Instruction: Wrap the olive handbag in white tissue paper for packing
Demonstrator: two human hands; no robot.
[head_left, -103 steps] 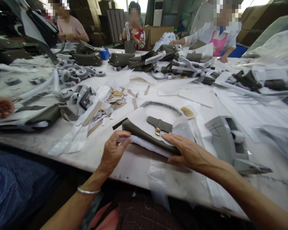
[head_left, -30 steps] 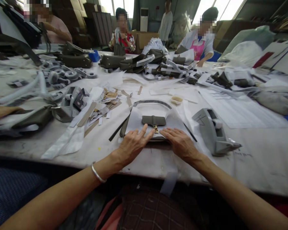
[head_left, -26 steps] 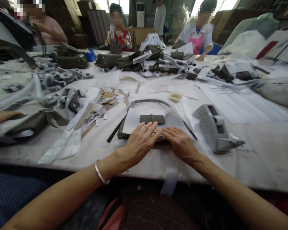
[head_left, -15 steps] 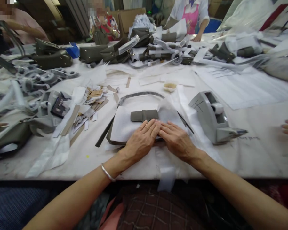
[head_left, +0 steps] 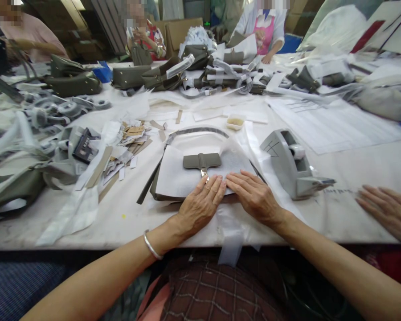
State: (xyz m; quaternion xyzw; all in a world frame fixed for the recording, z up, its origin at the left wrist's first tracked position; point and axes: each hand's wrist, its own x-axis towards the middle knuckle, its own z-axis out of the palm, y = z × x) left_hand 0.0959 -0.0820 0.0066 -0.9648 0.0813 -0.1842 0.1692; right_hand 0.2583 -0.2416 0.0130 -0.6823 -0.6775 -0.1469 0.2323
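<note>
Both hands lie flat and released, palms down, gripping nothing. The left hand [head_left: 200,206] and the right hand [head_left: 255,198] rest side by side, fingertips nearly touching, on the near edge of a sheet of white wrapping paper [head_left: 177,171] that covers most of an olive-grey handbag [head_left: 153,189]. The bag lies flat on the desk [head_left: 361,169] directly under and just beyond the fingers. Its flap tab [head_left: 202,160] shows through the paper just ahead of the left fingertips, with a small metal clasp [head_left: 204,173] hanging from it toward the hand. The bag's curved handle [head_left: 195,131] arches further out. A thin clear strip [head_left: 230,238] hangs over the desk edge between the wrists. A silver bangle [head_left: 152,245] circles the left wrist.

Just to the right of the right hand stands a grey tape dispenser [head_left: 292,162]. Further right, another person's hand [head_left: 386,209] lies open on the desk. To the left of the left hand sits a heap of paper and card scraps [head_left: 127,142], and well beyond both hands more olive bags [head_left: 147,76] are piled.
</note>
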